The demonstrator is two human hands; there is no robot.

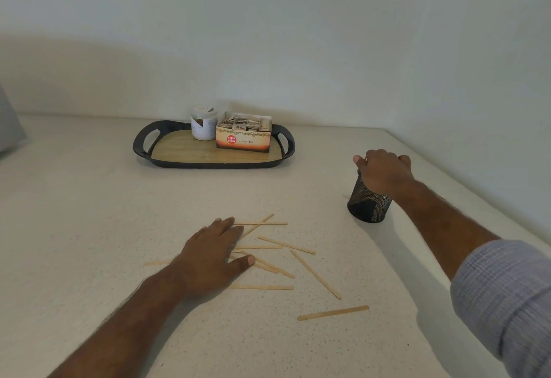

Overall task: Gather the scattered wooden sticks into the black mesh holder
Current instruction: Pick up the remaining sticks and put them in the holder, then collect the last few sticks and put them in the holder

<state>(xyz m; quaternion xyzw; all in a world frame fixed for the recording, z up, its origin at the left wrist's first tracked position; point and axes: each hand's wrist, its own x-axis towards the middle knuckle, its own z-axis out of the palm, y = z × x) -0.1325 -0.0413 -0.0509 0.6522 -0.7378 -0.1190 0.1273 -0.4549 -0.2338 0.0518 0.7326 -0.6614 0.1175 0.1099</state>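
On the pale speckled counter [89, 199], near its front edge: sticks [286, 244], about ten, thin flat wood, lying loose and crossed in a scatter.

Left hand [208, 258]: palm down over the left part of the scatter, fingers spread and flat, clamped on nothing; a few sticks run under it.

Holder [369, 203]: black mesh cup, upright, well to the right of the scatter. It looks to hold a stick or two, though the mesh makes that hard to tell.

Right hand [383, 173]: over the holder's mouth, fingers curled down around the rim, seemingly gripping it; the rim itself is hidden.

Tray [140, 142]: black rim, wood base, at the back by the wall, carrying a white jar [203, 123] and a tea box [243, 136].

Handling, as judged: sticks light, stiff, likely to snap if bent, and flush to the surface, so hard to pinch. Best swept together into a bundle, then taken mid-length. Holder light; steady it while loading.
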